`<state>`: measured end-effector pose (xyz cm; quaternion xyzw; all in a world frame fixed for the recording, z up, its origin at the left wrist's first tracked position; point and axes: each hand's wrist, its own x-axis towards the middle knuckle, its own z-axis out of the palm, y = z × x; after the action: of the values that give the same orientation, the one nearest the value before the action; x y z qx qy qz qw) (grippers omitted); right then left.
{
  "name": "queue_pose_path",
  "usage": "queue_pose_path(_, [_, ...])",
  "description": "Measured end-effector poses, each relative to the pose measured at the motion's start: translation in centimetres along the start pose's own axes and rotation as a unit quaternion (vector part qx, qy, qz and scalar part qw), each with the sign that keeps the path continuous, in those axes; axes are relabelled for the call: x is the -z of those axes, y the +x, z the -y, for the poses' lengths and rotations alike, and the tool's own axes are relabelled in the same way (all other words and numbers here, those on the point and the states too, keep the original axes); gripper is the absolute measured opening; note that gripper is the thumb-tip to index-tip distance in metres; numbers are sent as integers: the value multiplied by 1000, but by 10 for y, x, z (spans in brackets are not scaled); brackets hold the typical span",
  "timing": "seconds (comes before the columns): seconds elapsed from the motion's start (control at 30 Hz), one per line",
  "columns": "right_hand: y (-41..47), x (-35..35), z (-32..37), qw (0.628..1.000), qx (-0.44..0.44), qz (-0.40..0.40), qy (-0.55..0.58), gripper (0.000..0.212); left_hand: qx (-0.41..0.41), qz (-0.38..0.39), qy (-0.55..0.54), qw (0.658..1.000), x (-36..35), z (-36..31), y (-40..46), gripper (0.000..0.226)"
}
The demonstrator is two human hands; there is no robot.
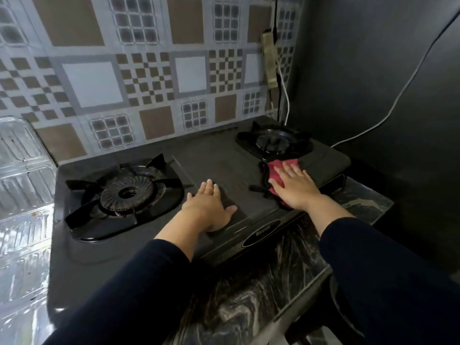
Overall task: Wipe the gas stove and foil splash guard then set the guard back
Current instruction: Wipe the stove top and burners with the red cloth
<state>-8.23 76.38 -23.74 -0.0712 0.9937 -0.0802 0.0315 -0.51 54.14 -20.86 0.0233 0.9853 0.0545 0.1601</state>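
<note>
Right hand [295, 188], fingers open, is pressing a red cloth [276, 175] flat on the gas stove [224, 158]; left hand [207, 207], fingers open, is resting beside it.

Patterned wall tiles [139, 78], white cable [388, 110], marbled countertop [249, 302]

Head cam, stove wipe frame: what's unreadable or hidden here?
- Foil splash guard: cut off by the left edge of the head view, so its full extent is unknown.
- Red cloth: mostly under the right hand, so its size and how dirty it is are hidden.
- Stove surface under the left hand: covered.
- Front badge: blurred, the lettering cannot be read.
- Stove knobs: none in view.
</note>
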Motion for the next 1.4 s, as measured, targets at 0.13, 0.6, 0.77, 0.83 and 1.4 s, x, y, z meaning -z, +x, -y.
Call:
queue_pose_path(0.13, [25,5,-37,999,-33,-12,-2,67,22,-9,-7,1000,-8,-3,3,77])
queue_pose_path(0.6, [93,34,-116,996,-86,5,-6,68,134,-29,-48,989,2,-32,36,88])
queue_pose_path(0.77, [76,27,-109,998,-59,-17,2,65,146,-20,-44,988,-3,-33,43,91])
queue_pose_path(0.83, [61,23,-96,999,-43,-31,-1,66,150,-26,-40,988,-5,-34,43,90])
queue_pose_path(1.4, [53,-2,61,966,250,68,-23,58,108,-112,-98,983,53,-2,49,37])
